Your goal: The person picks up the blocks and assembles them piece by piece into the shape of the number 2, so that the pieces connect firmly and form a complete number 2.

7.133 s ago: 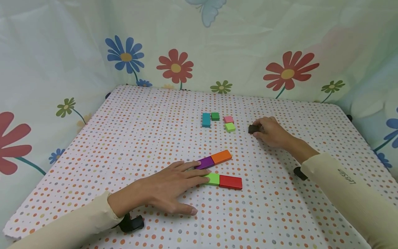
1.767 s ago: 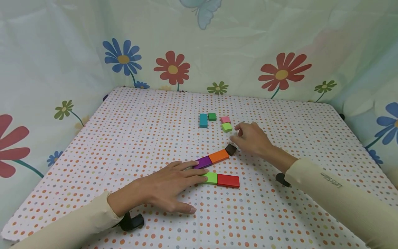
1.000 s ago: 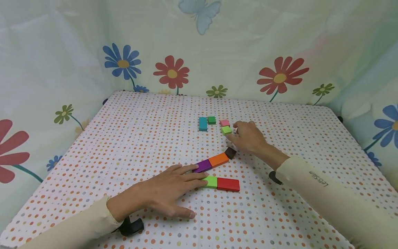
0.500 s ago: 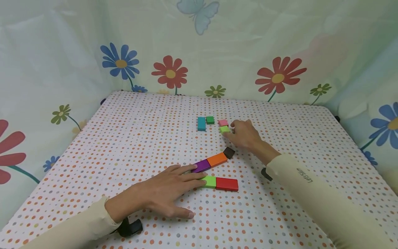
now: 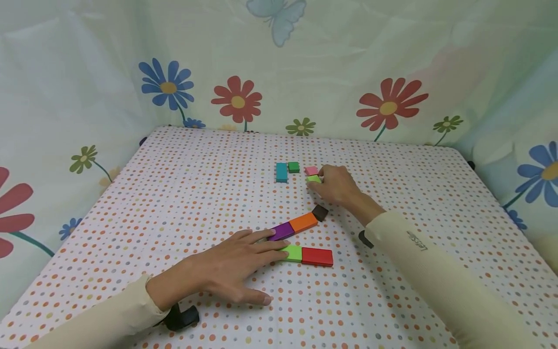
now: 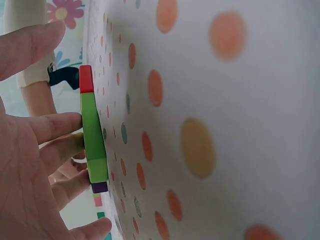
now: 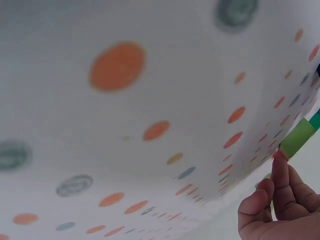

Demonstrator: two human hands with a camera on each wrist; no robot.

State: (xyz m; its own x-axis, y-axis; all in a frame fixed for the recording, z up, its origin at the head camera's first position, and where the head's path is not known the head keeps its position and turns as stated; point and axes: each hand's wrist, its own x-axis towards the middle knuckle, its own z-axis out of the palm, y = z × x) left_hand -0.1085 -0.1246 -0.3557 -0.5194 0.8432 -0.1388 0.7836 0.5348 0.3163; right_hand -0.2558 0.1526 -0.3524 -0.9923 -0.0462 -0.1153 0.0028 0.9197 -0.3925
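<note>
My left hand (image 5: 237,266) lies with fingers spread, fingertips resting on a purple block (image 5: 281,231) and a light green block (image 5: 293,253). An orange block (image 5: 303,222) adjoins the purple one, and a black block (image 5: 320,213) touches its far end at an angle. A red block (image 5: 317,257) lies end to end with the light green one. Farther back, my right hand (image 5: 337,186) pinches a small lime green block (image 5: 314,179) between thumb and forefinger, partly hiding it. Touching or just behind that block is a pink block (image 5: 311,170).
A teal block (image 5: 281,172) and a small dark green block (image 5: 294,167) lie left of the pink one. All stand on a dotted tablecloth (image 5: 209,184). A flowered curtain (image 5: 331,72) rises behind the table and at both sides.
Earlier my right hand brought the black block to the orange block's end and let go. It then moved back and left to the lime green block, fingers closing around it. My left hand stayed.
</note>
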